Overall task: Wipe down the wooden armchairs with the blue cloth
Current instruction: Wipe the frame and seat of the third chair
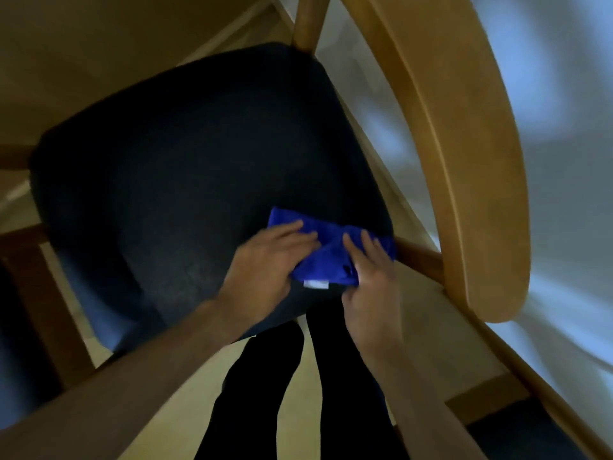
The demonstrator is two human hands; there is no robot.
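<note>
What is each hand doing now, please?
Left hand: open, fingers resting flat on the crumpled blue cloth.
Right hand: holding the same cloth's near edge.

Both hands lie on a blue cloth (pixel 326 252) bunched at the near right corner of a dark seat cushion (pixel 185 180). The left hand (pixel 265 260) rests flat-fingered on its left part; the right hand (pixel 371 280) holds its right edge, thumb under. A curved wooden armrest (pixel 464 154) arcs right of the seat.
</note>
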